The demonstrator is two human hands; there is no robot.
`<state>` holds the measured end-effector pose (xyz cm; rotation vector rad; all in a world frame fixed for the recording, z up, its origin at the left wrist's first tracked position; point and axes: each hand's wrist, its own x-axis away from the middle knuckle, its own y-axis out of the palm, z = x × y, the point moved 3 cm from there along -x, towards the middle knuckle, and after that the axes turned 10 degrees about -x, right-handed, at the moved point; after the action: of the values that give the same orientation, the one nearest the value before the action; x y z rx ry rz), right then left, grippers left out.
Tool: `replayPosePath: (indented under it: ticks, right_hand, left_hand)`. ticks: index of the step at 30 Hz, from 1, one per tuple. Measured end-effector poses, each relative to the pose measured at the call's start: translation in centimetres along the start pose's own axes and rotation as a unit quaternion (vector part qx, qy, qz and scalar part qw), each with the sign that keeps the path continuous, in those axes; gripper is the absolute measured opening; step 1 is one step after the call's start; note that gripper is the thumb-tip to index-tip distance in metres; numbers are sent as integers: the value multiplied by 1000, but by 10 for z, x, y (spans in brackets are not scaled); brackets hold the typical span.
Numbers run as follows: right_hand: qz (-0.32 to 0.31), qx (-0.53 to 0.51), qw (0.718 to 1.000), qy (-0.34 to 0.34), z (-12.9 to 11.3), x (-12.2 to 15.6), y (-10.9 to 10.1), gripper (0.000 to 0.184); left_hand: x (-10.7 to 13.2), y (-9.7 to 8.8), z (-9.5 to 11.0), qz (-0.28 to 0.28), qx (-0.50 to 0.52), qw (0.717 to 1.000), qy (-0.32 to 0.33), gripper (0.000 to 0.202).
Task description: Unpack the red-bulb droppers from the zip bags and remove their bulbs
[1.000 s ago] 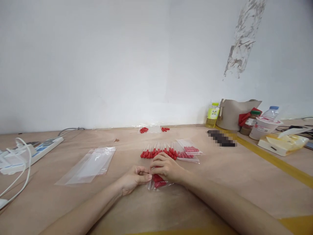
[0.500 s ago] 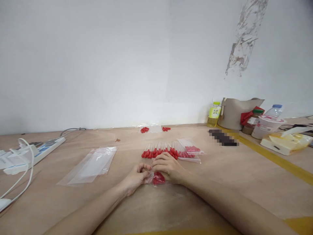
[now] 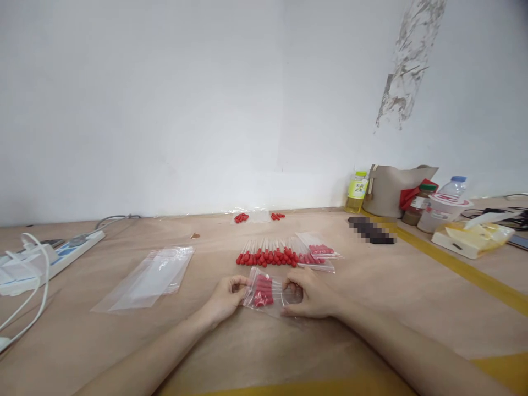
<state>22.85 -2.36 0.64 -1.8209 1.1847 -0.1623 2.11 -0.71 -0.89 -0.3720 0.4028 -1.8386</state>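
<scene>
Plastic bag (image 3: 277, 300) with red-ended tubes (image 3: 264, 289) inside was between the two hands, in front of a row of loose tubes (image 3: 268, 257) on the table (image 3: 231, 357). The left hand (image 3: 228, 297) pinched the bag's left edge between thumb and fingers. The right hand (image 3: 315, 294) was curved at the right part, its thumb and fingertips apart and touching the film; whether it also gripped, I could not tell. In my judgement, handling this bag well called for a light but firm left pinch, so that the edge did not slip, and a soft right hand, so that the thin stems, which seemed to point toward it, were not bent. Slack film could fold, so smoothing it looked wise.

Two filled bags (image 3: 320, 250) overlapped at the right end of the row, with red ends visible through them. The flat bags (image 3: 157, 275) on the left showed no red through the film. Near the wall (image 3: 165, 110), red pieces (image 3: 241, 218) lay in two small heaps. Farther right, a bottle (image 3: 356, 192) held yellowish liquid, and a green-lidded jar (image 3: 417, 204) had something brown inside.
</scene>
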Motion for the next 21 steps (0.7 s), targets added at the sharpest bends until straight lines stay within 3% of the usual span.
replayPosePath:
  ticks: [4,6,12,16,21]
  right_hand:
    - [29,1,1000,-6,1,5,2,23]
    - [40,10,999,-9,2,5,3,18]
    - [60,85,994,-33,5,6,11,18]
    - [48,116,991,-44,3,6,14,15]
    - [33,90,994,-52,3,6,9,20]
  left_hand:
    - [2,-10,6,44,-205,965,160,20]
    - [5,-11,9,35,-246,946,207,16]
    - [6,-4,9,-46,-208,958,193,24]
    - [7,-3,13,-54,-236,955,172,29]
    - [13,-3,25,-28,-341,921,185,20]
